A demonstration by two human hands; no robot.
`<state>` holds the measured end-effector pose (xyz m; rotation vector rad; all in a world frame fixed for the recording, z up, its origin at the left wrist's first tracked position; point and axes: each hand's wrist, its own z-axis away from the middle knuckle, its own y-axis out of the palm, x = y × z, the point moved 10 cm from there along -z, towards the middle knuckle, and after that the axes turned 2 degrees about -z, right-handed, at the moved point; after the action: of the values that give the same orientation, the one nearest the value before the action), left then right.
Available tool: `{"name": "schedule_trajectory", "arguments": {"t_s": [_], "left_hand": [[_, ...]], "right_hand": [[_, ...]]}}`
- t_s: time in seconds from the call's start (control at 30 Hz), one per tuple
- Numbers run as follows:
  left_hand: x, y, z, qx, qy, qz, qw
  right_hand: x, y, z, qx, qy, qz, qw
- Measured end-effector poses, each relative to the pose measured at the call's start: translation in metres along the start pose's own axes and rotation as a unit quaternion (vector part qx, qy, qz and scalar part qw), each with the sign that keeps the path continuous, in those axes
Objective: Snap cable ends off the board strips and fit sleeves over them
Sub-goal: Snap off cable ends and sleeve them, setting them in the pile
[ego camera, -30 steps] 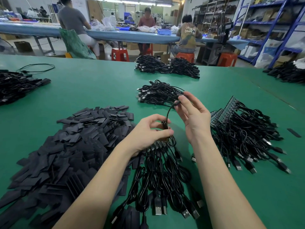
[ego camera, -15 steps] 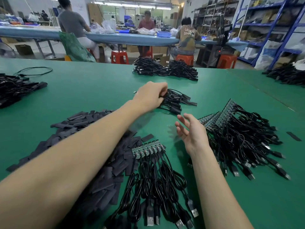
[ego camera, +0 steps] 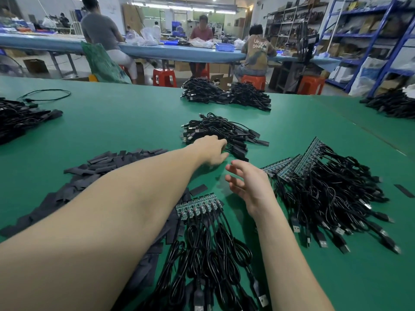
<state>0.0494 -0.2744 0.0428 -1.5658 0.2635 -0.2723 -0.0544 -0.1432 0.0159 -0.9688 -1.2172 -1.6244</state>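
Flat black sleeves (ego camera: pixel 94 173) heap at the left of the green tabletop (ego camera: pixel 116 122). The left hand (ego camera: pixel 211 150) reaches to the finished black cable pile (ego camera: pixel 222 133), fingers loose, gripping nothing visible. The green board strip (ego camera: pixel 198 205) lies near, long axis left-right, cables trailing toward the person. The right hand (ego camera: pixel 249 184) hovers spread, empty. Risk: a sweeping forearm scatters sleeves.

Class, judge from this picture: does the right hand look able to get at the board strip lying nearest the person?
Probably yes. The right hand hovers open and empty just beyond the board strip; nothing lies between them, and the left hand is out at the finished cable pile.
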Motion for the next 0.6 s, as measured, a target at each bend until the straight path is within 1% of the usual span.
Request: {"name": "schedule_trajectory", "arguments": {"t_s": [0.1, 0.17, 0.27, 0.37, 0.43, 0.5, 0.57, 0.6], "left_hand": [[0.004, 0.003, -0.006, 0.046, -0.011, 0.0, 0.999], [0.004, 0.0, -0.005, 0.056, -0.014, 0.021, 0.998], [-0.001, -0.007, 0.01, 0.024, -0.004, 0.07, 0.997], [-0.004, -0.018, 0.038, -0.027, 0.005, 0.156, 0.987], [-0.004, -0.025, 0.062, -0.062, 0.006, 0.212, 0.975], [0.001, -0.029, 0.087, -0.092, -0.002, 0.273, 0.958], [0.01, -0.033, 0.113, -0.123, -0.026, 0.327, 0.936], [0.015, -0.033, 0.124, -0.134, -0.037, 0.353, 0.925]], "right_hand": [[-0.001, 0.001, 0.002, -0.001, -0.005, 0.04, 0.999], [-0.001, 0.003, 0.002, 0.003, -0.011, 0.073, 0.997], [-0.002, 0.007, 0.003, 0.013, -0.018, 0.128, 0.991], [0.0, 0.011, 0.003, 0.019, -0.036, 0.201, 0.979], [0.004, 0.014, 0.001, 0.024, -0.061, 0.304, 0.95], [0.007, 0.02, 0.002, 0.042, -0.081, 0.426, 0.9], [0.008, 0.025, 0.004, 0.065, -0.074, 0.515, 0.852], [0.007, 0.027, 0.005, 0.079, -0.056, 0.542, 0.835]]}}
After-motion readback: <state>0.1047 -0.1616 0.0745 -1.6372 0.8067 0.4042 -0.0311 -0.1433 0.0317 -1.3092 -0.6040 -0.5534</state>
